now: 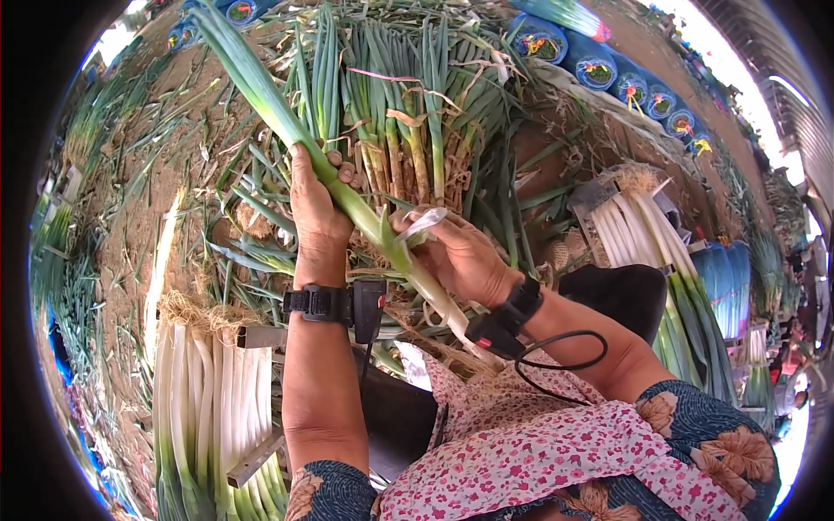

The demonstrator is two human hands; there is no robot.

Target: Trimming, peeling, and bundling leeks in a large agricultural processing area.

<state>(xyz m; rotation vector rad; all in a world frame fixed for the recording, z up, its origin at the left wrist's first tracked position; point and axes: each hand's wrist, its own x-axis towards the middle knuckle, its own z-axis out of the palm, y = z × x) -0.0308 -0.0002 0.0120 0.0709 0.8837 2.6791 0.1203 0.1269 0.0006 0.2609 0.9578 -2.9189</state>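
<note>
One leek (358,210) in left hand (318,204) (one pale strip (424,220), right hand (466,262))

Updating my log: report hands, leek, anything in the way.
Left hand gripping the leek. Right hand at its pale loose strip. Leek slanted, leaves pointing away. Black cable looped over right forearm.
</note>
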